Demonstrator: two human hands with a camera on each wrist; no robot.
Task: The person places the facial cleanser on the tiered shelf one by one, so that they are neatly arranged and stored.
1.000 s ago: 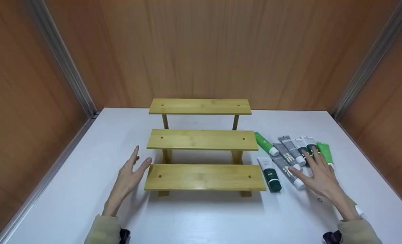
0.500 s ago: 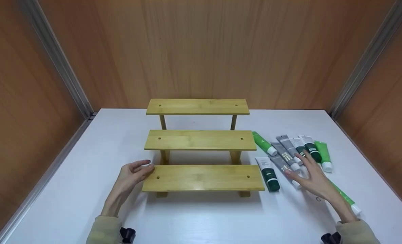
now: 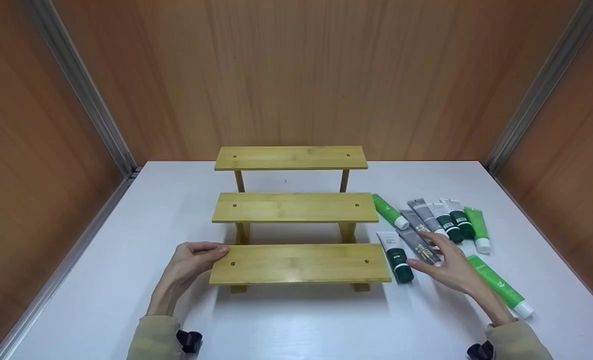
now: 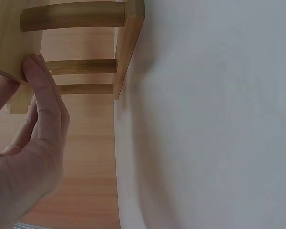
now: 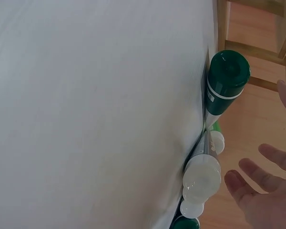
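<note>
Nearest, two pale sleeves [image 3: 156,340] lay over a white tabletop [image 3: 296,330]. Past the right one was a bright green tube [image 3: 500,287], smooth and slim, its white cap toward the person. The left hand [image 3: 183,270] was pinching the left end of the wooden stand [image 3: 296,207], thumb above the plank and fingers below. The right hand [image 3: 451,274] hung just above the tubes, its fingers parted, loosely bent and grasping nothing.

The stand stood upright on the tabletop, left of the tubes: three glossy yellowish planks, finely grained, each with a small dark spot near either end, rising in steps on sturdy legs. Beside its lowest plank lay a white-and-dark-green tube [image 3: 395,256] with a rounded dark cap. Grey tubes [image 3: 419,245] with pale lettering overlapped beyond it; farther on, white-and-green tubes [image 3: 459,220] lay next to a light green one [image 3: 478,230], and another green tube [image 3: 390,212] sat by the middle plank. Behind everything rose a wood-grain wall [image 3: 291,75].
</note>
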